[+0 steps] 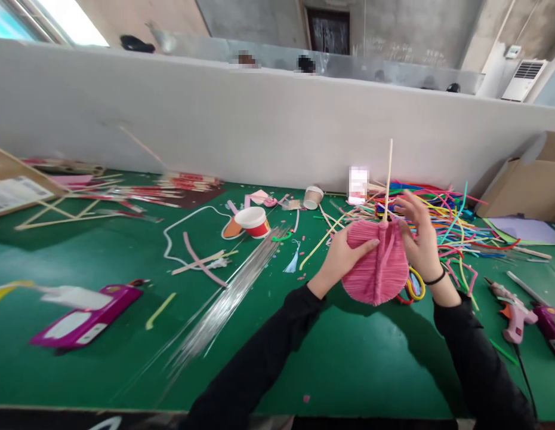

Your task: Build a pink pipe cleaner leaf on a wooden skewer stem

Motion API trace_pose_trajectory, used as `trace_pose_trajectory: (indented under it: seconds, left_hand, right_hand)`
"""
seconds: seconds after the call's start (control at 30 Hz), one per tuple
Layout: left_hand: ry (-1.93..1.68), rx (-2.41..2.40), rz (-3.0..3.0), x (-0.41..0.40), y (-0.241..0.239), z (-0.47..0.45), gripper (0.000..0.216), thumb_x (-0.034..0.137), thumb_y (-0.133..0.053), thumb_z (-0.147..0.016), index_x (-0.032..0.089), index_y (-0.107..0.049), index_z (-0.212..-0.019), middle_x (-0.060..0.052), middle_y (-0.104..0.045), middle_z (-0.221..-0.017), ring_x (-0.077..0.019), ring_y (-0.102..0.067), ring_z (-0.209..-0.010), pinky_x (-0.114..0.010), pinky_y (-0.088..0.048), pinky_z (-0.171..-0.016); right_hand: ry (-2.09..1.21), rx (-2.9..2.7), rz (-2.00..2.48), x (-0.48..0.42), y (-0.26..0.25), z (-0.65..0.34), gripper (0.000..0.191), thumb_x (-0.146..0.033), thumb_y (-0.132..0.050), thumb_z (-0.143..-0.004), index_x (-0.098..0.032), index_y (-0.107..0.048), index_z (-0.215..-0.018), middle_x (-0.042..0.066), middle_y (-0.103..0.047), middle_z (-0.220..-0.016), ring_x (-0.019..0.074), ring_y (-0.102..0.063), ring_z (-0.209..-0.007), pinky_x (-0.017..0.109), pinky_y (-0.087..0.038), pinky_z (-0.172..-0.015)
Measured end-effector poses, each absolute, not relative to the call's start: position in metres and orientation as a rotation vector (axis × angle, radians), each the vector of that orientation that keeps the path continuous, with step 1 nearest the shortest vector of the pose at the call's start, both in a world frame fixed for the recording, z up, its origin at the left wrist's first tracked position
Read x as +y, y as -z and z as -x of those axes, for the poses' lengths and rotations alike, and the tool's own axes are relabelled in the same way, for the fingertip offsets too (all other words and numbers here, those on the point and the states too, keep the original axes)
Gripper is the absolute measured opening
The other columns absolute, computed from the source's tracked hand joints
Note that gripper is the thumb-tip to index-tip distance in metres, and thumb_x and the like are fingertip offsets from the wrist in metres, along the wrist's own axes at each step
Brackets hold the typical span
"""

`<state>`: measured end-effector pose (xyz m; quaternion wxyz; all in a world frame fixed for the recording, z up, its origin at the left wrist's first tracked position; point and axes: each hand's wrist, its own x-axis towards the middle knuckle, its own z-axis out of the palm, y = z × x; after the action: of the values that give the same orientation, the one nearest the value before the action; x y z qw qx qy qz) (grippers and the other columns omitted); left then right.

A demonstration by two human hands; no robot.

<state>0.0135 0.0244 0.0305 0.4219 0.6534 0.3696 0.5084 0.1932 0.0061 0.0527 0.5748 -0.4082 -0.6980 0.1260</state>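
A round pink pipe-cleaner disc [362, 286] is held up above the table, its rows packed closely together. A raised pink seam runs down its middle, and a thin wooden stick [389, 173] stands upright from its top. My left hand [338, 260] is closed on the disc's left side, with the thumb lying across the front. At the upper right edge, the thumb of my right hand [421, 245] presses against the disc near the base of the stick. The other right fingers are raised and loosely bent, and their hold is partly hidden. Behind lies a heap of coloured pipe cleaners [456, 230].
Left of my arms lie a bundle of clear thin rods [228, 304], a paper cup [253, 222] and a purple device [87, 316]. A pink glue gun [514, 313] with a cord rests at the right. A cardboard box [523, 179] and a white partition [259, 125] stand behind.
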Motion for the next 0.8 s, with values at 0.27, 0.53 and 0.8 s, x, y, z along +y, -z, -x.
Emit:
trace_pose_trajectory:
  seconds: [0.27, 0.53, 0.8]
  left_hand:
    - [-1.332, 0.734, -1.525, 0.042, -0.04, -0.024, 0.046, 0.032, -0.079, -0.074, 0.017, -0.063, -0.116, -0.012, -0.07, -0.119, -0.0276, -0.067, -0.11, -0.048, -0.051, -0.099]
    - [-1.328, 0.674, -1.568, 0.047, -0.053, -0.014, 0.071, 0.029, -0.085, -0.067, 0.022, -0.055, -0.13, -0.011, -0.068, -0.122, -0.0263, -0.071, -0.101, -0.044, -0.056, -0.093]
    - [-1.311, 0.682, -1.637, 0.04, -0.059, -0.015, 0.065, 0.026, -0.084, -0.067, 0.023, -0.058, -0.126, -0.008, -0.07, -0.12, -0.024, -0.073, -0.096, -0.038, -0.06, -0.088]
  right_hand:
    - [-1.106, -1.147, 1.022, 0.013, -0.042, -0.198, 0.045, -0.04, -0.083, -0.069, -0.023, -0.064, -0.106, 0.004, -0.075, -0.097, 0.0226, -0.071, -0.088, 0.041, -0.059, -0.085]
    - [-1.131, -1.165, 1.006, 0.009, -0.04, -0.184, 0.038, -0.044, -0.085, -0.066, -0.023, -0.069, -0.092, 0.002, -0.075, -0.093, 0.0213, -0.07, -0.085, 0.039, -0.058, -0.083]
    - [-1.072, -1.255, 0.979, 0.013, -0.031, -0.188, 0.028, -0.045, -0.079, -0.074, -0.023, -0.071, -0.088, 0.001, -0.075, -0.091, 0.0202, -0.069, -0.082, 0.037, -0.057, -0.079]
